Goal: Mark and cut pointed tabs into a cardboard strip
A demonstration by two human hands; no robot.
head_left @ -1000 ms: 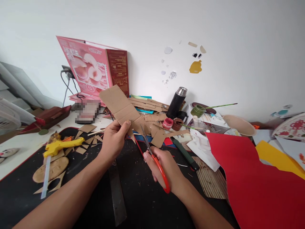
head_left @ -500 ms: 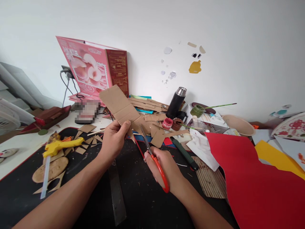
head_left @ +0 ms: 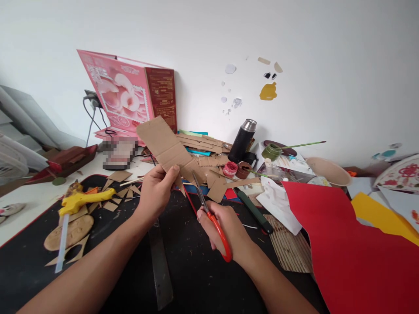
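My left hand (head_left: 159,187) pinches a creased strip of brown cardboard (head_left: 163,141), its thumb on top and the strip slanting up to the left. In my right hand (head_left: 225,229) is a pair of scissors (head_left: 218,231) with orange-red handles. The scissor blades point up and left at the cardboard's lower right part; whether they are cutting into it I cannot tell. Below the hands a metal ruler (head_left: 160,266) lies on the black cutting mat (head_left: 193,279).
At left lies a yellow glue gun (head_left: 87,198) among cardboard scraps. Behind stand a pink box (head_left: 126,93), a black thermos (head_left: 242,141) and paint jars (head_left: 230,168). A green-handled cutter (head_left: 253,209), corrugated cardboard (head_left: 290,244) and red paper (head_left: 353,244) lie at right.
Almost nothing differs. The scissor handles and right hand have shifted very slightly up and left, while the left hand and cardboard stay in place.
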